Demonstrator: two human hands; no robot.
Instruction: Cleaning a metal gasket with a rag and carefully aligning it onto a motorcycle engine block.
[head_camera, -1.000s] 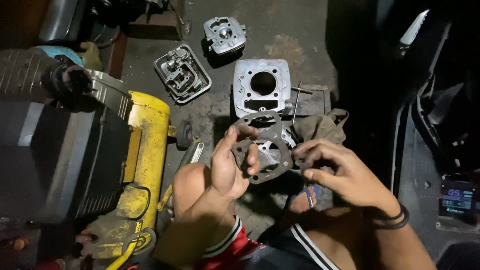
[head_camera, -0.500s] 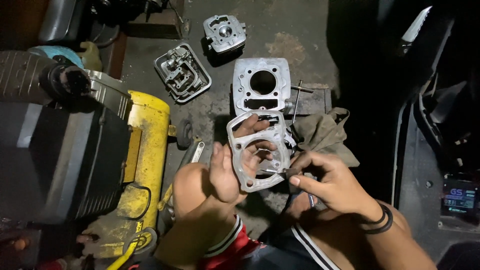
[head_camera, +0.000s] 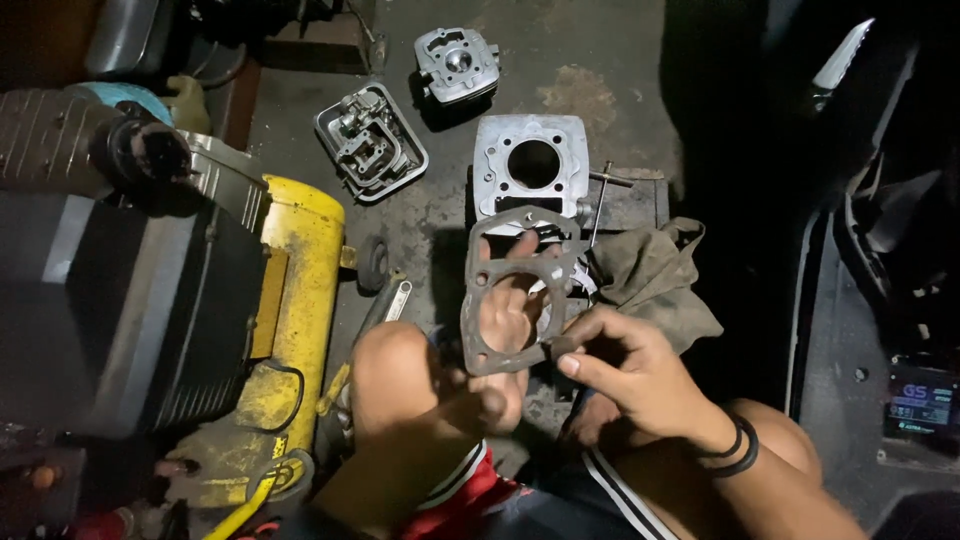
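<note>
A flat grey gasket (head_camera: 478, 300) with a large round hole and small bolt holes is held up between both hands above the floor. My left hand (head_camera: 500, 350) lies behind it, palm up, fingers showing through the hole. My right hand (head_camera: 630, 370) pinches the gasket's lower right corner between thumb and fingers. Just beyond the gasket stands a silver engine cylinder block (head_camera: 530, 165) with a round bore.
A cylinder head (head_camera: 455, 62) and a valve cover (head_camera: 370, 140) lie on the concrete floor farther off. A dirty rag (head_camera: 650, 275) sits right of the hands. A yellow compressor tank (head_camera: 290, 330) and dark machine fill the left. A wrench (head_camera: 385, 305) lies by my knee.
The gasket has been turned and tilted in my hands, from lying flatter and darker to standing upright facing me. My right hand has shifted to its lower right corner.
</note>
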